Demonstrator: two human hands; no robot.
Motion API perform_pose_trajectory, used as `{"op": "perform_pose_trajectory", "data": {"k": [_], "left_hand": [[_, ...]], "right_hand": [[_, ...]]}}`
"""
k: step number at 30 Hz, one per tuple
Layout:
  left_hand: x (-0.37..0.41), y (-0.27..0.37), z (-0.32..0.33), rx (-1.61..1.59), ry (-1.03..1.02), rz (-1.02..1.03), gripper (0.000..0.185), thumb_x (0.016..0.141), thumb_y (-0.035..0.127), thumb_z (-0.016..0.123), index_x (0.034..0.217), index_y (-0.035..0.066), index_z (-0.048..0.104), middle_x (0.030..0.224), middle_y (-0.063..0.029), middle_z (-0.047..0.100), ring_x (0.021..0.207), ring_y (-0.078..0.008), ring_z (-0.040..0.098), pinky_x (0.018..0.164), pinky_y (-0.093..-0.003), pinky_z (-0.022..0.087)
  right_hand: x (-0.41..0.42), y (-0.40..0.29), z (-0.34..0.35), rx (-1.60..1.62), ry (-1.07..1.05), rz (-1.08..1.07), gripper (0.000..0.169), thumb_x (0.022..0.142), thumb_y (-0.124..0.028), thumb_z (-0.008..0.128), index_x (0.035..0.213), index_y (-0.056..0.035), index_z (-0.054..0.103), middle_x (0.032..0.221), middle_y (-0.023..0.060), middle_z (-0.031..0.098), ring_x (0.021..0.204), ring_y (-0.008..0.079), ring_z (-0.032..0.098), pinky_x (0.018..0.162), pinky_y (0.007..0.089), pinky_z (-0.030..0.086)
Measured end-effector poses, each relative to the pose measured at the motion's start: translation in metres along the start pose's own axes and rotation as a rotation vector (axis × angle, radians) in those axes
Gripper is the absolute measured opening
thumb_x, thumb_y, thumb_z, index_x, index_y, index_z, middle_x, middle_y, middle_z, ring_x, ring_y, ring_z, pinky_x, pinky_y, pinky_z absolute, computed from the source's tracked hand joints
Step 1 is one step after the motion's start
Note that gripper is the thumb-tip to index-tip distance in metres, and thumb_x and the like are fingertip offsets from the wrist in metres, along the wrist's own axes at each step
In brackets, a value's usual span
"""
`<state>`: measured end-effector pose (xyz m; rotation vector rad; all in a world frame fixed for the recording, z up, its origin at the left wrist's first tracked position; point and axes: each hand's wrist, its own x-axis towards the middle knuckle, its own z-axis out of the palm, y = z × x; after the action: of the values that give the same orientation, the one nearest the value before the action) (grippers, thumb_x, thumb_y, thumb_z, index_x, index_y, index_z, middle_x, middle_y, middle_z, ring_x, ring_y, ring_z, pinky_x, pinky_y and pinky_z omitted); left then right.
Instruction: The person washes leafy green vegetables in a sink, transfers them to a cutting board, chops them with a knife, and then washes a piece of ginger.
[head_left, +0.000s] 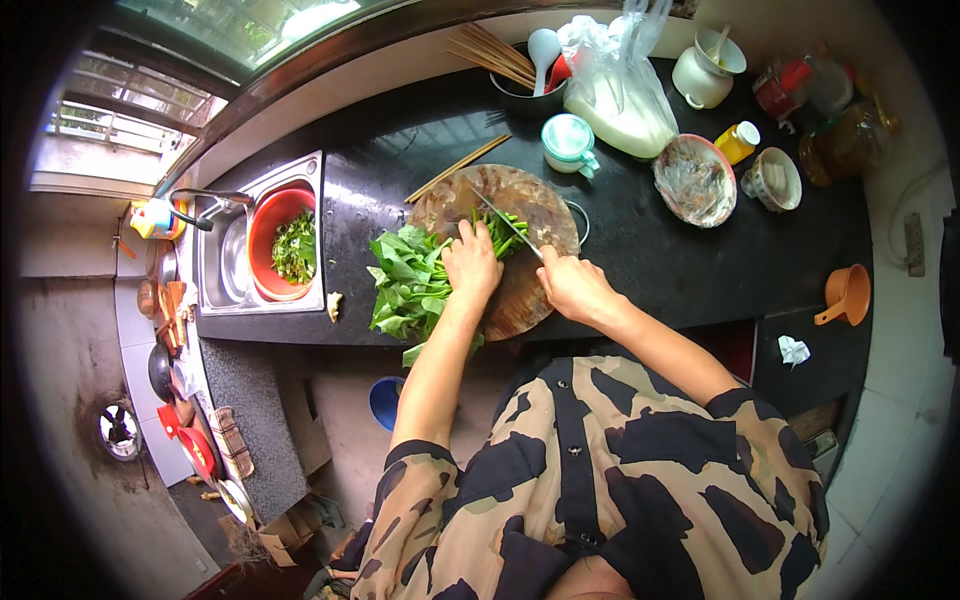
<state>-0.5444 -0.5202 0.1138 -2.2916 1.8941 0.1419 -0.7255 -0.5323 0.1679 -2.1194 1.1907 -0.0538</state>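
Note:
A round wooden chopping board (525, 300) lies at the front edge of the black counter. Across its left part rests a bunch of leafy greens (409, 277), with leaves hanging past the counter edge and stems pointing right. My left hand (472, 259) presses down on the stems, fingertips curled over them. In my right hand (574, 285) is the handle of a kitchen knife (506, 219), its blade slanting up and left over the stem ends. Whether the edge touches the board cannot be told. Cut stem ends (517, 229) lie beside the blade.
Left stands a sink (225, 259) holding a red basin (259, 255) with greens. Chopsticks (457, 169) lie behind the board. A lidded cup (568, 144), a plastic bag (622, 112) and a film-covered bowl (695, 180) stand back right; an orange dipper (847, 295) lies far right.

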Motion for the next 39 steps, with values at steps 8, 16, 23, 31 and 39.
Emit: {"op": "perform_pose_trajectory", "data": {"k": [8, 16, 23, 31, 39], "left_hand": [[-0.009, -0.012, 0.017, -0.103, 0.151, 0.073, 0.079, 0.064, 0.026, 0.075, 0.131, 0.007, 0.038, 0.121, -0.0065, 0.051, 0.099, -0.0219, 0.057, 0.086, -0.0415, 0.04], [-0.001, -0.018, 0.021, -0.248, 0.177, 0.065, 0.052, 0.064, 0.027, 0.076, 0.107, 0.009, 0.054, 0.1, -0.0067, 0.055, 0.092, -0.021, 0.057, 0.081, -0.0387, 0.042], [0.006, -0.014, 0.034, -0.128, 0.296, 0.028, 0.035, 0.06, 0.026, 0.076, 0.085, 0.008, 0.059, 0.086, -0.0069, 0.057, 0.08, -0.0235, 0.057, 0.071, -0.0367, 0.043], [0.0, -0.015, 0.031, -0.134, 0.269, 0.042, 0.03, 0.064, 0.024, 0.073, 0.086, 0.009, 0.06, 0.086, -0.0064, 0.058, 0.083, -0.0223, 0.057, 0.073, -0.0363, 0.044], [0.002, -0.013, 0.021, -0.146, 0.162, 0.043, 0.039, 0.064, 0.026, 0.075, 0.094, 0.008, 0.058, 0.096, -0.0071, 0.056, 0.094, -0.0244, 0.055, 0.081, -0.0416, 0.044]], "right_hand": [[0.017, -0.005, 0.021, -0.024, 0.035, 0.061, 0.026, 0.091, -0.024, 0.044, 0.101, -0.0002, 0.044, 0.08, 0.0272, 0.062, 0.077, 0.0453, 0.062, 0.067, 0.0537, 0.049], [-0.007, -0.014, -0.017, 0.151, 0.107, -0.089, 0.03, 0.092, -0.025, 0.045, 0.113, -0.0033, 0.043, 0.082, 0.0283, 0.061, 0.08, 0.0472, 0.058, 0.07, 0.0537, 0.046], [-0.003, -0.035, -0.016, -0.087, -0.099, 0.071, 0.028, 0.093, -0.023, 0.044, 0.11, -0.0009, 0.043, 0.085, 0.0295, 0.061, 0.081, 0.0476, 0.058, 0.07, 0.0514, 0.047], [0.019, -0.037, -0.004, -0.001, -0.186, 0.169, 0.026, 0.092, -0.024, 0.043, 0.1, 0.0009, 0.043, 0.086, 0.0292, 0.061, 0.084, 0.0475, 0.059, 0.073, 0.055, 0.046], [0.022, 0.014, 0.022, 0.088, -0.022, 0.033, 0.029, 0.091, -0.026, 0.045, 0.103, -0.0003, 0.044, 0.083, 0.0298, 0.061, 0.082, 0.0472, 0.059, 0.071, 0.0551, 0.045]]}}
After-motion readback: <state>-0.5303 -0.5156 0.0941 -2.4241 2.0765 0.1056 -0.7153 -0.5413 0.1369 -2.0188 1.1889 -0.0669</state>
